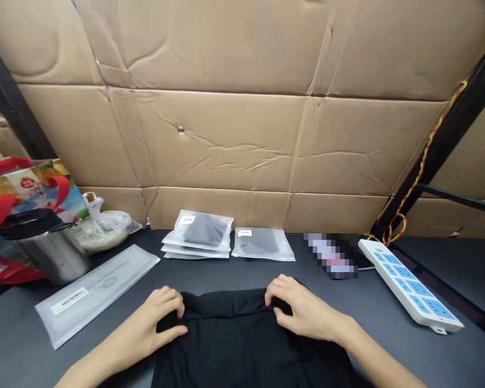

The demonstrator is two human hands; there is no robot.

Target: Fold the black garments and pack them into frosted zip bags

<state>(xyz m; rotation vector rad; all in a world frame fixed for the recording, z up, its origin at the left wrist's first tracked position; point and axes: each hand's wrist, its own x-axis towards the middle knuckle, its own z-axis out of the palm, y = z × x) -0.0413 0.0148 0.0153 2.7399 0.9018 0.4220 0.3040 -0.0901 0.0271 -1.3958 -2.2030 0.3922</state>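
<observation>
Flattened cardboard sheets [242,108] are lined up as a backdrop behind a dark grey table [388,323], so the far edge is closed off and nothing slides away. A black garment [242,345] is spread flat at the near centre of the table, its far edge doubled over into a fold. The left hand [161,318] is laid on the left end of that fold, fingers curled and thumb pressed under, cloth pinched between them. The right hand [303,310] is set on the right end of the fold, fingertips bent down and pinching the rolled edge; the fold is thus held even at both ends. An empty frosted zip bag [97,293] is laid flat at the near left, just beside the garment, within easy reach. Filled bags are kept apart at the far centre: a small stack of packed bags [200,237] and a single packed bag [262,243] to its right, labels up. A steel flask [48,245], a knotted plastic bag [103,226] and a printed tote bag [20,188] are pushed to the far left, off the work area. A white power strip [408,285] is run along the right side, well apart from the cloth.
</observation>
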